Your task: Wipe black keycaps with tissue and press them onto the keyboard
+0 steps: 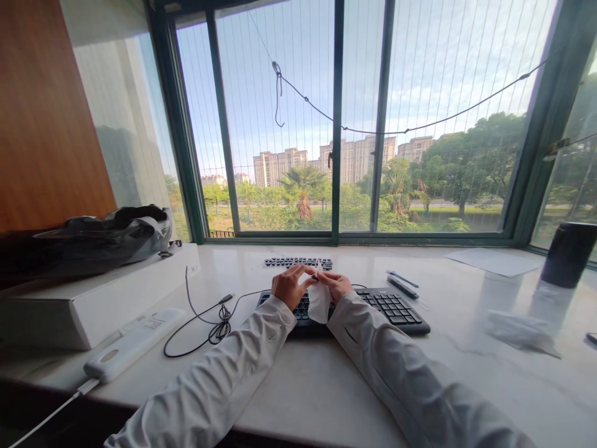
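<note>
Both my hands meet above a black keyboard (396, 308). My left hand (290, 285) is closed in a pinch on a small dark piece, which looks like a keycap (315, 277). Closed on a white tissue (319, 303), my right hand (336, 286) presses against the same piece. The tissue hangs down over the middle of the keyboard. Just behind the hands, loose black keycaps (298, 262) lie in rows on the white tabletop. My hands and the tissue hide part of the keyboard.
A coiled black cable (219, 330) and a white power strip (135, 342) lie left, by a white box (56, 311) carrying dark bags. To the right are a pen (402, 278), a dark slim tool (402, 287), a clear plastic bag (522, 330), paper (494, 261) and a black cylinder (569, 255).
</note>
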Motion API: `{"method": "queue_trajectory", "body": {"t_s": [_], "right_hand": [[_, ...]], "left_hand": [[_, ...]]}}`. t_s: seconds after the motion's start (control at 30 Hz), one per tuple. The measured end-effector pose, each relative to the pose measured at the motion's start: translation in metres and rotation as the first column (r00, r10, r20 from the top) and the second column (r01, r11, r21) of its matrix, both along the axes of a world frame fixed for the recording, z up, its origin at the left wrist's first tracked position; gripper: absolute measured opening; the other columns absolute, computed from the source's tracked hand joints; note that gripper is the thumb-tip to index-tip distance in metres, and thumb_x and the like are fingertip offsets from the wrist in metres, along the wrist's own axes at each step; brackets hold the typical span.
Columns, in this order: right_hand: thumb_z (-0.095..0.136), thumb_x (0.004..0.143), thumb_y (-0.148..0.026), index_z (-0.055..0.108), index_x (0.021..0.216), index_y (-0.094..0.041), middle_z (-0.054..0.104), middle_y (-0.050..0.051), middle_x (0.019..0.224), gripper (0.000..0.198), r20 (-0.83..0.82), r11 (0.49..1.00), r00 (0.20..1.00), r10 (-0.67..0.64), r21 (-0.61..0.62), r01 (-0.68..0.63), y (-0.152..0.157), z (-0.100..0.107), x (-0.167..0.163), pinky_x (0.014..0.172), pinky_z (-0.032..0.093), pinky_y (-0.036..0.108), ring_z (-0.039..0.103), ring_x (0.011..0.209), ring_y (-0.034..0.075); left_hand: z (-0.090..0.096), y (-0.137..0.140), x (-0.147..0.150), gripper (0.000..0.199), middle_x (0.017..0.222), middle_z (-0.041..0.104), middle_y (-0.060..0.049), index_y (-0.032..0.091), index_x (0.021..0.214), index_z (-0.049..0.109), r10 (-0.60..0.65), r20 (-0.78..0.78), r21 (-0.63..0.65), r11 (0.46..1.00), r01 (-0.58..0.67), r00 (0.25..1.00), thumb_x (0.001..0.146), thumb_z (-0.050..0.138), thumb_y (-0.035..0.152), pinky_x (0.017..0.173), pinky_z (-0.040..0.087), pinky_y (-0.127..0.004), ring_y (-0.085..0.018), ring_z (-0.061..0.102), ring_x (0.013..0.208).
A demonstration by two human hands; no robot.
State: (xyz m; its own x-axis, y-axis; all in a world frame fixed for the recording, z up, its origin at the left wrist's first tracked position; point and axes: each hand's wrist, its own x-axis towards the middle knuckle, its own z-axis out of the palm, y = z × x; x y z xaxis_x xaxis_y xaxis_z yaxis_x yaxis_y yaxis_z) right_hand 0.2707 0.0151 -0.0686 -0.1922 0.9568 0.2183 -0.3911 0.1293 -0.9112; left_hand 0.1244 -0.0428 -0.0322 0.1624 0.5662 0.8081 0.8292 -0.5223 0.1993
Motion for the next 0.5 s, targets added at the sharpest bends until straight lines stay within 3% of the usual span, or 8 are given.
{"method": "queue_trajectory", "body": {"t_s": [0.2, 0.5], "right_hand": [[0.078, 0.053, -0.048, 0.074, 0.075, -0.011, 0.067, 0.006, 0.062, 0.043, 0.06, 0.995, 0.994, -0.094, 0.05, 0.091, -0.0063, 0.0073, -0.0005, 0.052, 0.042, 0.027, 0.055, 0.051, 0.013], [0.073, 0.057, -0.055, 0.075, 0.077, -0.009, 0.066, 0.007, 0.06, 0.051, 0.202, 0.981, 0.963, -0.179, 0.11, 0.16, -0.0053, 0.0069, 0.0024, 0.047, 0.038, 0.026, 0.053, 0.048, 0.013]], "left_hand": [[0.0, -0.0017, 0.0007, 0.012, 0.083, 0.068, 0.006, 0.026, 0.077, 0.065, 0.033, -0.021, 0.035, 0.999, -0.032, 0.999, 0.079, 0.063, 0.037, 0.057, 0.037, -0.021, -0.01, 0.06, 0.064], [0.0013, -0.0038, 0.0024, 0.016, 0.087, 0.07, 0.005, 0.028, 0.086, 0.067, 0.016, -0.024, 0.005, 1.0, -0.016, 1.0, 0.079, 0.061, 0.042, 0.057, 0.038, -0.021, -0.01, 0.059, 0.063]]}}
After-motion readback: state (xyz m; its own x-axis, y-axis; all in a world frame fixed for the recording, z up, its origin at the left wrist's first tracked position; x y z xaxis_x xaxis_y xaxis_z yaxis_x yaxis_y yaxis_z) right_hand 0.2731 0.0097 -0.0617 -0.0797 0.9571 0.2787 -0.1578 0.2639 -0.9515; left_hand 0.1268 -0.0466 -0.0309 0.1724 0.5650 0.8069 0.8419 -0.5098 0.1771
